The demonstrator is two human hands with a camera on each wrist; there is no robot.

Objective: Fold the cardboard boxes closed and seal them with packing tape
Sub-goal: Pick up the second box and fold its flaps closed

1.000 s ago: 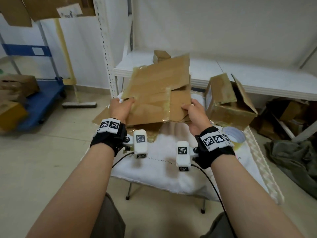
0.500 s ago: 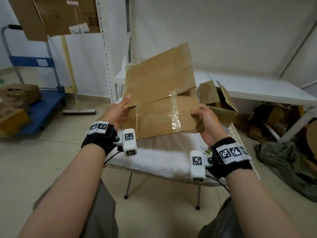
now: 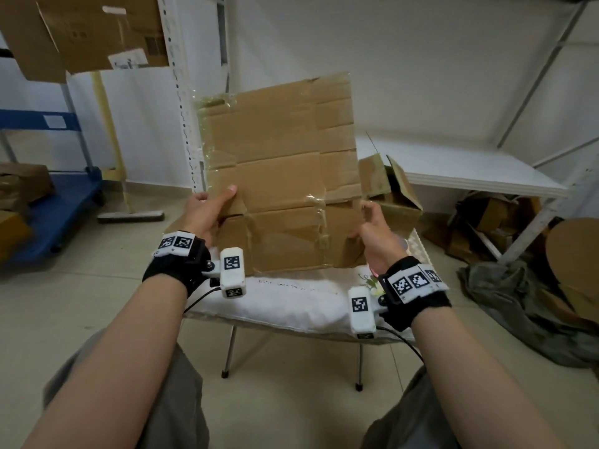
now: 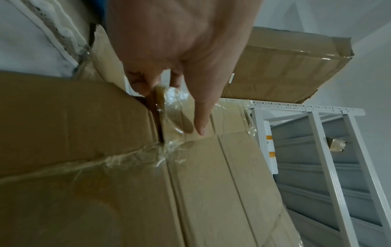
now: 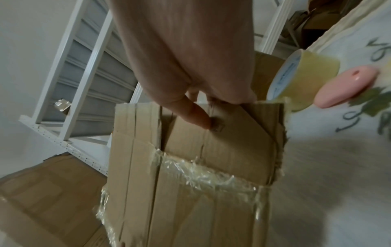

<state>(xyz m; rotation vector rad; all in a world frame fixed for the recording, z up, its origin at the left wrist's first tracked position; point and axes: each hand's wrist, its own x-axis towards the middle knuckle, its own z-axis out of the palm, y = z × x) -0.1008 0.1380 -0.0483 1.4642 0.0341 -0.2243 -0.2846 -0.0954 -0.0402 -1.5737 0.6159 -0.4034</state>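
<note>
A flattened brown cardboard box (image 3: 278,176) with old clear tape on its seams stands nearly upright on the white cushioned stool (image 3: 291,303). My left hand (image 3: 210,209) grips its left edge, thumb on the front face (image 4: 198,117) and fingers behind. At the right edge my right hand (image 3: 369,222) pinches the box, thumb on the front (image 5: 196,117), fingers curled behind. A roll of clear packing tape (image 5: 302,80) lies on the cushion to the right of the box, hidden in the head view. A smaller open cardboard box (image 3: 389,192) sits behind at the right.
A pink oval object (image 5: 347,85) lies beside the tape roll. A white shelf (image 3: 470,170) runs along the wall at the right, with cardboard scraps (image 3: 492,218) and a grey cloth (image 3: 518,306) under it. A blue cart (image 3: 42,202) with boxes stands at the left.
Both hands have raised the flattened box from lying tilted on the stool to nearly upright. The head view has shifted, and the tape roll is now hidden behind the box and hand.
</note>
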